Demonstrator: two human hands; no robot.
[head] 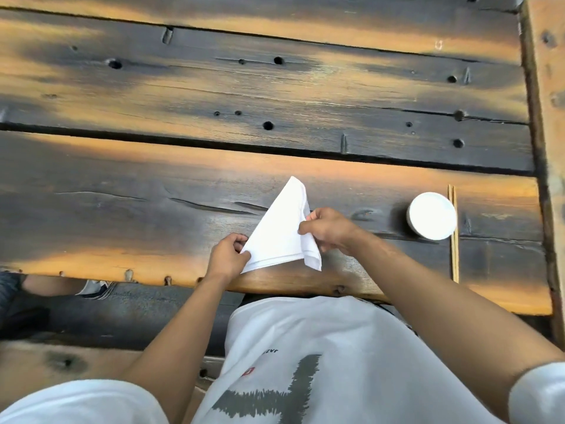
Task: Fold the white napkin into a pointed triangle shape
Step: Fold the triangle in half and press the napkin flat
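Near the table's (122, 209) near edge, the napkin (279, 231) already forms a triangle, apex pointing far. Left hand (227, 255) pinches its left corner; right hand (328, 229) pinches the right edge. Aligning the edges before creasing should keep the point sharp.

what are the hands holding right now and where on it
Both hold the white napkin: the left hand pinches its near left corner, the right hand pinches its right edge about midway along.

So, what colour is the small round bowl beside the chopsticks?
White. The bowl shows clearly in the head view, just left of the chopsticks.
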